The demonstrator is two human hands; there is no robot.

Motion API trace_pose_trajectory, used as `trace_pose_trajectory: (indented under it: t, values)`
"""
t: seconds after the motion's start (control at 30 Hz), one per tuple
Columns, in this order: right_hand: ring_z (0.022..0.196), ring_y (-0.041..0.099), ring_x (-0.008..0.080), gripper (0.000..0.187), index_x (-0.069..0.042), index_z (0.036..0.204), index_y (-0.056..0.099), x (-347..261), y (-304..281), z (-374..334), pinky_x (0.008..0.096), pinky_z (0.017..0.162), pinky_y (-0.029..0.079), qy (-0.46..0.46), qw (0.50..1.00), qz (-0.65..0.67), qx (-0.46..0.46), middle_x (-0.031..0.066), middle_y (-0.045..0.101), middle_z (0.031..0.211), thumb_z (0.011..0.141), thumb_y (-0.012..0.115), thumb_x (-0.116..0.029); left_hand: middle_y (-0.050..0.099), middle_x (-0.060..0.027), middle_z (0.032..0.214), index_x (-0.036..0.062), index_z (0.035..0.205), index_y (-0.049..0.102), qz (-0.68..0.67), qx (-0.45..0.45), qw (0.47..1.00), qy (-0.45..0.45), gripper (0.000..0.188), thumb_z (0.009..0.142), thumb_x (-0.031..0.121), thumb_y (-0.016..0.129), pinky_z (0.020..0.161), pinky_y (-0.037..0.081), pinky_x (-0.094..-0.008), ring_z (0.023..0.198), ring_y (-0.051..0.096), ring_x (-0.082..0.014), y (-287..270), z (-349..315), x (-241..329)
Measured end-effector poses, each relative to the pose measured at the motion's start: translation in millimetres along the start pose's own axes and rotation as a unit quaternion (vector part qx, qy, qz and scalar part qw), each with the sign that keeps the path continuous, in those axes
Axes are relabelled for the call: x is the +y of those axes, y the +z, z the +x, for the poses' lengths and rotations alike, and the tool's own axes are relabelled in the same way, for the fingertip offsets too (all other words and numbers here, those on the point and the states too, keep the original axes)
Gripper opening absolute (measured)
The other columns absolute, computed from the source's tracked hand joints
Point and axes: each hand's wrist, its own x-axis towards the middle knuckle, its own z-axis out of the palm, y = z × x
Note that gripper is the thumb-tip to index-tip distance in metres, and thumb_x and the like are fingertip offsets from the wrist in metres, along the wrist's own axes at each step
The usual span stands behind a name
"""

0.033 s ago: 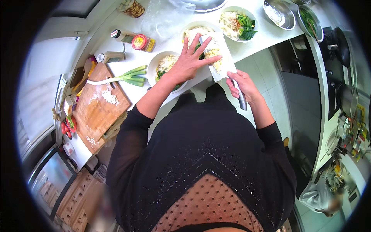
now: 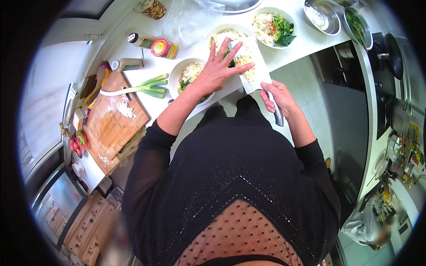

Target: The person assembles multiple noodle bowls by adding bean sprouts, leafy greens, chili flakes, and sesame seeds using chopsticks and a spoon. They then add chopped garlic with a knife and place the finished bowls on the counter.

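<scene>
Holding a broad steel cleaver (image 2: 251,66) flat at upper centre, the right hand (image 2: 278,98) is clamped on its handle while the left hand (image 2: 217,71), fingers spread, rests on the pale chopped bits heaped on the blade above a white noodle bowl (image 2: 227,36). Chopping on the wooden cutting board (image 2: 113,122) at left looks finished; some bits remain on the blade, and the long green onion (image 2: 146,88) is uncut. Against the earlier frame, nothing has visibly shifted.

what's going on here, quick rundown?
A person stands at a white kitchen counter. The right hand grips the handle of a broad cleaver, held flat with pale chopped bits on the blade. The left hand lies spread over it, fingertips on the chopped bits, above two bowls of noodles and greens. A wooden cutting board with leftover scraps and green onions sit to the left.
</scene>
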Motion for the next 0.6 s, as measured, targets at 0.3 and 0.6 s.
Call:
trace_pose_trajectory:
  t: [0.3, 0.6]
  values:
    - [0.040, 0.044, 0.0081, 0.018, -0.002, 0.096, 0.055, -15, -19, 8, 0.0241, 0.032, 0.038, 0.037, 0.999, -0.036, -0.016, 0.0048, 0.056, 0.068, 0.102, 0.058, -0.018, 0.011, -0.0070, 0.168, 0.0478, 0.144, 0.049, 0.004, 0.018, 0.999, -0.047, 0.097, 0.072, -0.017, 0.054, 0.119, 0.007, -0.0681, 0.154, 0.003, -0.0435, 20, 7, -3]
    - [0.040, 0.043, 0.0079, 0.017, -0.001, 0.096, 0.055, -24, -30, -3, 0.0237, 0.032, 0.037, 0.051, 0.998, -0.039, -0.007, 0.0052, 0.056, 0.067, 0.101, 0.058, -0.017, 0.012, -0.0064, 0.168, 0.0469, 0.148, 0.044, 0.058, 0.017, 0.996, -0.060, 0.104, 0.068, -0.018, 0.054, 0.120, 0.005, -0.0673, 0.154, 0.003, -0.0406, 22, 11, -2]
